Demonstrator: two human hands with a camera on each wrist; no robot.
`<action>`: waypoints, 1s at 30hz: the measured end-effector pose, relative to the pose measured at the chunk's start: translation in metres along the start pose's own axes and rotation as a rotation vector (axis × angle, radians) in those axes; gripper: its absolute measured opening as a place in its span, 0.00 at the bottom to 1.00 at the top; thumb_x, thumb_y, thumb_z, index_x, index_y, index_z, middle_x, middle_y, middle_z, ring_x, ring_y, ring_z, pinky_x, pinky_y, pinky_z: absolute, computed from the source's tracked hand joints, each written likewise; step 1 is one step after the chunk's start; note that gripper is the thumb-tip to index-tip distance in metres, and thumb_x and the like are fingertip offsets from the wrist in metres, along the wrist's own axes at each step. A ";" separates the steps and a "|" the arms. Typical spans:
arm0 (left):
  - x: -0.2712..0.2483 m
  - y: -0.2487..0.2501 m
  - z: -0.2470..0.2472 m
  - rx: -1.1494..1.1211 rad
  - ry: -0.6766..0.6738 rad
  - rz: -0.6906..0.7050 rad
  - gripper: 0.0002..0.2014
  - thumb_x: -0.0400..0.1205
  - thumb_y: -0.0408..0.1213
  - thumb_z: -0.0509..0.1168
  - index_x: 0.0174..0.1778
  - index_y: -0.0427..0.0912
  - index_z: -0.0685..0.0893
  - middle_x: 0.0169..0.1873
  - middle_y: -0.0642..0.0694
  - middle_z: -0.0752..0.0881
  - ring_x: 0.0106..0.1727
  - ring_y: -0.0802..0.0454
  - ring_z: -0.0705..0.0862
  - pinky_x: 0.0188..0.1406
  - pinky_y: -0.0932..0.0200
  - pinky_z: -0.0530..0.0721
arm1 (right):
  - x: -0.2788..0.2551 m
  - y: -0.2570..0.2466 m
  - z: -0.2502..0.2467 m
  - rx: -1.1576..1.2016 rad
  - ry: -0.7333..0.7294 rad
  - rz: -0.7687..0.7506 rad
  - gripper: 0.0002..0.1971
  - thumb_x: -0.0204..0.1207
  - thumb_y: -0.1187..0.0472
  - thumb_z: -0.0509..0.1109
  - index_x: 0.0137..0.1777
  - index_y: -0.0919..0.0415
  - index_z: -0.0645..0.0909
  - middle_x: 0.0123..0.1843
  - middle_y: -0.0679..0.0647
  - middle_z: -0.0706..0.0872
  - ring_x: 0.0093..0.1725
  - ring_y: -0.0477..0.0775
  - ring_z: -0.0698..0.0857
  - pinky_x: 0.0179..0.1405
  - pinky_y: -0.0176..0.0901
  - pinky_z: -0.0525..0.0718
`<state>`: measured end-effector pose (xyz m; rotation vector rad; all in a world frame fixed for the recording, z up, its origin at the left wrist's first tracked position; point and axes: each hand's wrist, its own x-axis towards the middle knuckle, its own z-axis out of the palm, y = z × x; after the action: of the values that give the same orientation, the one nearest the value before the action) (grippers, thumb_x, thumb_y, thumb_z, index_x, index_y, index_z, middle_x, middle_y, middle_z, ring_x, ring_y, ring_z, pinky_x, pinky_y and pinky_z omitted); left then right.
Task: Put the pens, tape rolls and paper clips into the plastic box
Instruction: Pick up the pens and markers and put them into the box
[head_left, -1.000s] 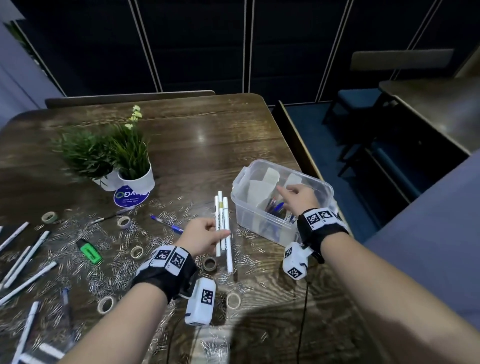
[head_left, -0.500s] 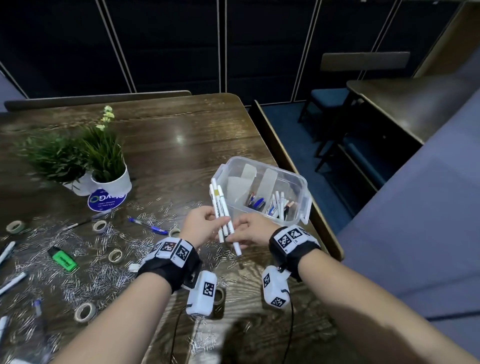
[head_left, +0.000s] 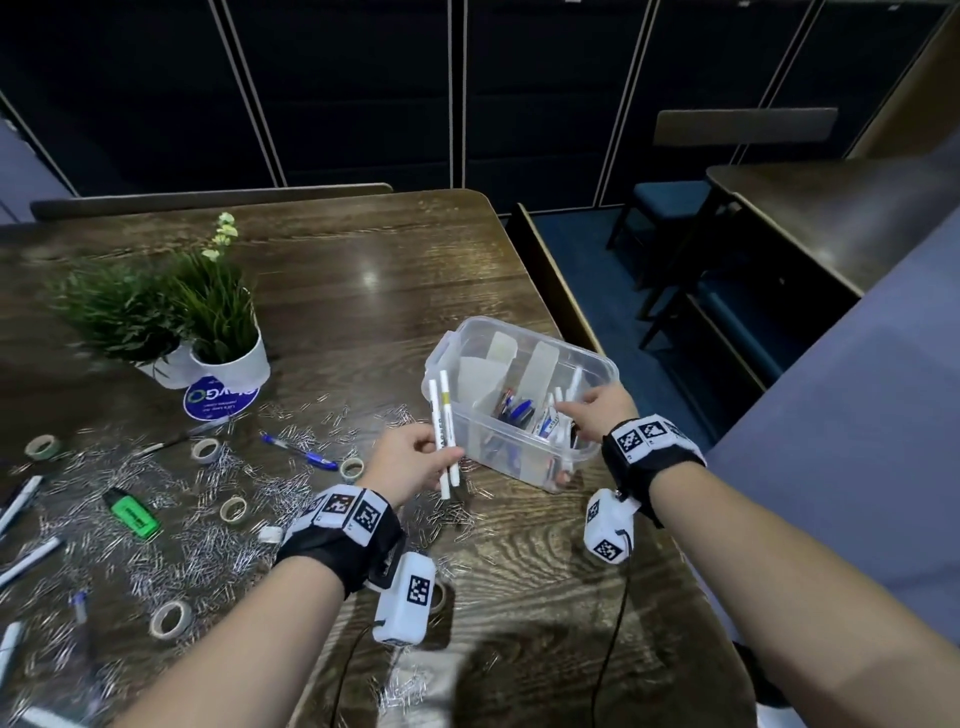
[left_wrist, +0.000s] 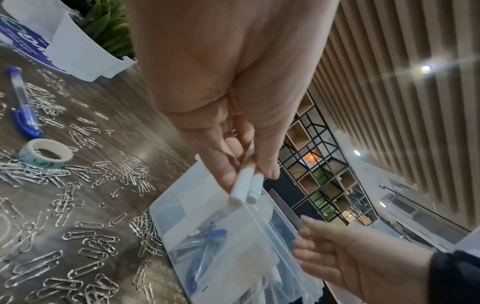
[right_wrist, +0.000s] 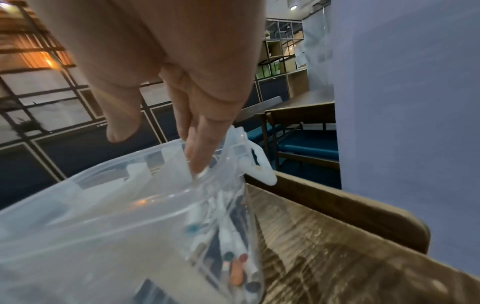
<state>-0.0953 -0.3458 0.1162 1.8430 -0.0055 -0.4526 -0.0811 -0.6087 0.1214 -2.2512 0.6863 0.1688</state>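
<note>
Currently, the left hand (head_left: 410, 462) is pinching two slim white cylindrical pens (head_left: 444, 431) between thumb and curled fingers, holding them nearly upright just beside the near left corner of the clear rectangular plastic box (head_left: 597, 364). In the left wrist view the blunt round pen ends (left_wrist: 244, 193) are projecting below the fingertips (left_wrist: 226, 176), over the box rim.

The right hand (head_left: 597, 415) is reaching over the right end of the box with its fingers (right_wrist: 200, 152) extended, loosely spread and holding nothing; the fingertips are dipping just inside the rim. Whether they are touching the contents cannot be determined.

The box is standing near the right edge of the dark, glossy wood-grain table (head_left: 363, 291). Its walls are smooth and translucent, with rounded corners, a moulded handle (right_wrist: 257, 164) at the end and thin frosted dividers inside. Blue and white pens (head_left: 524, 415) are lying slanted in its compartments.

Left of the box, thin silver wire paper clips (head_left: 218, 525) are lying scattered thickly across the table surface, together with several small pale tape rolls (head_left: 169, 618), a blue-capped clear pen (head_left: 301, 453), a green highlighter (head_left: 132, 512) and more white pens at the far left edge. Two white pots of green artificial plants (head_left: 208, 332) are standing behind the clips. Bare tabletop is lying beyond the box and toward the viewer.
</note>
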 end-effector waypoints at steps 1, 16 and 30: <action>0.000 0.002 0.002 0.004 0.001 0.013 0.07 0.76 0.31 0.74 0.47 0.34 0.86 0.26 0.50 0.75 0.28 0.57 0.81 0.28 0.66 0.85 | -0.002 -0.002 0.002 0.005 0.017 -0.040 0.14 0.74 0.49 0.76 0.43 0.60 0.80 0.39 0.54 0.83 0.41 0.55 0.84 0.36 0.40 0.78; -0.003 0.008 0.029 -0.095 -0.093 -0.050 0.08 0.73 0.26 0.75 0.46 0.35 0.85 0.29 0.44 0.87 0.26 0.56 0.85 0.22 0.67 0.81 | -0.044 -0.024 0.033 0.458 -0.410 -0.178 0.06 0.81 0.57 0.70 0.48 0.60 0.84 0.41 0.53 0.88 0.38 0.46 0.87 0.36 0.38 0.85; 0.002 0.005 0.021 -0.065 -0.009 -0.005 0.14 0.69 0.28 0.79 0.44 0.35 0.80 0.30 0.45 0.85 0.30 0.54 0.86 0.24 0.65 0.82 | -0.006 -0.012 -0.002 0.261 0.093 -0.060 0.20 0.80 0.47 0.69 0.65 0.60 0.80 0.62 0.57 0.85 0.59 0.60 0.84 0.60 0.51 0.82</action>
<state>-0.0985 -0.3669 0.1154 1.7776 0.0075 -0.4591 -0.0798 -0.6012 0.1323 -2.0349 0.6491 -0.0535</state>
